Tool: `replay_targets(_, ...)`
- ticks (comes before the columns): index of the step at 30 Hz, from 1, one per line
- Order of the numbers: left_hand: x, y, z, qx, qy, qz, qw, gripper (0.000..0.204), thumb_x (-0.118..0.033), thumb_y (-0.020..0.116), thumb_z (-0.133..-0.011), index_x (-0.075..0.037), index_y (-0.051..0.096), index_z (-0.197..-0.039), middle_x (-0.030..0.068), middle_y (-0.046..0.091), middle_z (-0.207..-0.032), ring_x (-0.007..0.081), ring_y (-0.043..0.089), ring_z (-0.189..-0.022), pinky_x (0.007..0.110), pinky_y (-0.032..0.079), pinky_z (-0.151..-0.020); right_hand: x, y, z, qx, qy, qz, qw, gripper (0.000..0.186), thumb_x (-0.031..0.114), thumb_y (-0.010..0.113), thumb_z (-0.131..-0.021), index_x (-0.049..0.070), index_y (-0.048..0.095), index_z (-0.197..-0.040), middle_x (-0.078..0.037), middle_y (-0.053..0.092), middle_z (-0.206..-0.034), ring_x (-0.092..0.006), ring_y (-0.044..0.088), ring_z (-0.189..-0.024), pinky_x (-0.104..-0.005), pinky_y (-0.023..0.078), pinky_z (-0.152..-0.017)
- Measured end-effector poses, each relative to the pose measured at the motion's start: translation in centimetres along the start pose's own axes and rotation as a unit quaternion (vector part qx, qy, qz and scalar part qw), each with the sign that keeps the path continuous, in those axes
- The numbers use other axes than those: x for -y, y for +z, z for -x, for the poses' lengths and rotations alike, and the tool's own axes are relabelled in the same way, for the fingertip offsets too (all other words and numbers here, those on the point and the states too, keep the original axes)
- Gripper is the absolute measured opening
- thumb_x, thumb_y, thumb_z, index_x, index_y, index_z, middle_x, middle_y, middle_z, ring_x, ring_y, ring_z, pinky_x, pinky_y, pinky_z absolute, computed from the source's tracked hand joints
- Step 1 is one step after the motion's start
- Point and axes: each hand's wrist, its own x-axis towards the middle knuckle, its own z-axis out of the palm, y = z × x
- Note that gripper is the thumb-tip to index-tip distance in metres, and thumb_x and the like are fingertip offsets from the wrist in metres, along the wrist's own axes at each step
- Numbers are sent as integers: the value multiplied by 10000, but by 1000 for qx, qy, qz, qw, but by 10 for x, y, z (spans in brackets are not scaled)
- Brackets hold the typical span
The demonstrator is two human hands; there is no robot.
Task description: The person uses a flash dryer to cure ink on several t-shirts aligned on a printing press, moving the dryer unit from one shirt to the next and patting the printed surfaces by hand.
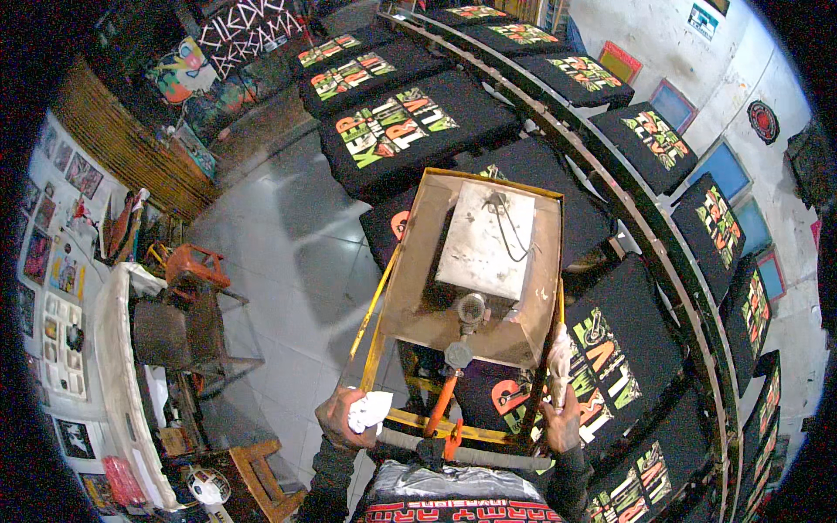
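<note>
My left hand [340,417] is closed on a white cloth [370,410] at the lower end of a yellow bar [370,322], at the left of a wheeled-looking metal frame. My right hand [561,424] grips a cloth-wrapped handle [560,366] on the frame's right side. Between and beyond them sits a brownish metal box [410,279] with a pale, stained plate [484,227], a wire and a round fitting on top. An orange pipe [442,401] runs from the fitting toward my body. Below the box lie black printed T-shirts [462,390].
More printed black shirts [401,131] lie on boards along both sides of a long curved-looking rail [647,231] ahead and right. At left are tiled floor [288,322], chairs [170,322] and a padded bench [122,366]. Coloured frames [725,166] lean against the right wall.
</note>
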Motion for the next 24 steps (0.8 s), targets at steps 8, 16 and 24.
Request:
replay_targets(8, 13, 12, 10, -39, -10, 21, 999, 428, -307, 767, -669, -90, 586, -990, 124, 635, -804, 304, 662, -696, 401, 544, -628, -11, 3, -4, -4, 4, -10, 1000, 438, 71, 639, -798, -29, 515, -1206, -193, 636, -1040, -309, 614, -941, -383, 474, -852)
replay_targets(16, 8, 11, 3, -47, -13, 25, 998, 488, -284, 807, -659, -96, 587, -1051, 117, 638, -904, 258, 662, -804, 388, 554, -700, -15, 2, -6, 6, 27, 33, 999, 412, 111, 632, -803, -30, 516, -1173, -183, 615, -992, -308, 589, -894, -387, 466, -828)
replay_targets(24, 11, 8, -6, -39, -9, -12, 999, 514, -306, 808, -636, -90, 575, -1040, 128, 645, -872, 280, 663, -752, 387, 542, -670, -15, 9, -6, -4, 4, 19, 1000, 409, 109, 645, -799, -40, 516, -1157, -201, 605, -974, -326, 584, -876, -391, 469, -816)
